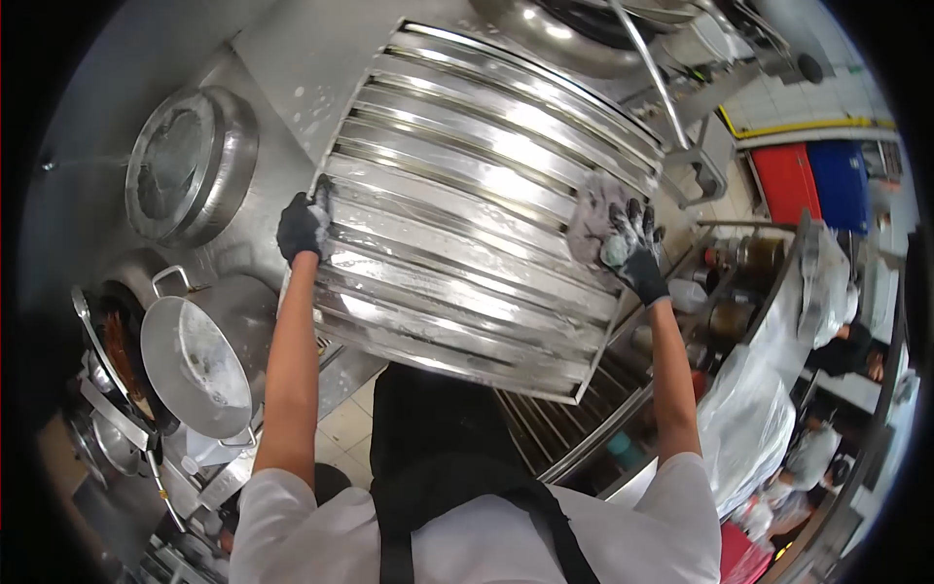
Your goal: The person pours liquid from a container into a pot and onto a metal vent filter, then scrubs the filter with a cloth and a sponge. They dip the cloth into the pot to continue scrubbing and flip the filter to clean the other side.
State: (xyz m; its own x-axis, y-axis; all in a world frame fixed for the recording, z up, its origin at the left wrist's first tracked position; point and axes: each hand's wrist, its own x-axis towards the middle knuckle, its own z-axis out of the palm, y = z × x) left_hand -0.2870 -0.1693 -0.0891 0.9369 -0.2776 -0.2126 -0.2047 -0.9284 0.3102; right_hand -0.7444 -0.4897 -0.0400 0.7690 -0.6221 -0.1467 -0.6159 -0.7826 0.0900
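Stainless steel slats form the large grease filter panel [467,209], held up tilted in front of the person above the tiled floor. The gloved left hand [302,227] is clamped on the panel's left edge. The gloved right hand [632,243] presses a grey cloth [591,219] flat against the slats near the right edge. A lidded pot [199,355] stands left.

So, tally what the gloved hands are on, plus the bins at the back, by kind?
Slatted metal filter panel: 1, gripped at its edge by the left hand
Grey cloth: 1, under the right hand
Black gloves: 2
Red bin: 1
Blue bin: 1
Total: 6
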